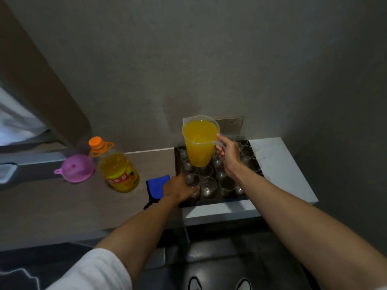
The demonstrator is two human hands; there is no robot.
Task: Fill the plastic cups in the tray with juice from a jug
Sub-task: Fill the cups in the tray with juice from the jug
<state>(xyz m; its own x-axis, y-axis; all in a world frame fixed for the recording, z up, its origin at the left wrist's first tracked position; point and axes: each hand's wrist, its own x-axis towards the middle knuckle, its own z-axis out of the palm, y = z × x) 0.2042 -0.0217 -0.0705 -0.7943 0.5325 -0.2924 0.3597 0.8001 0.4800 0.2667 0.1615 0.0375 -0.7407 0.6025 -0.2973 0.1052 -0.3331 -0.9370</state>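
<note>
Above the dark tray [177,162] of clear plastic cups [206,186], my right hand [227,156] curls its fingers round the handle of the see-through jug [200,141], upright and nearly full of orange juice, poised, I judge, to pour. My left hand [178,188] wraps a near-corner cup [192,181], probably steadying its light, thin wall. Every cup looks empty. Left on the counter stand a juice bottle [117,167], a pink funnel [78,168] and a blue cloth [157,186].
</note>
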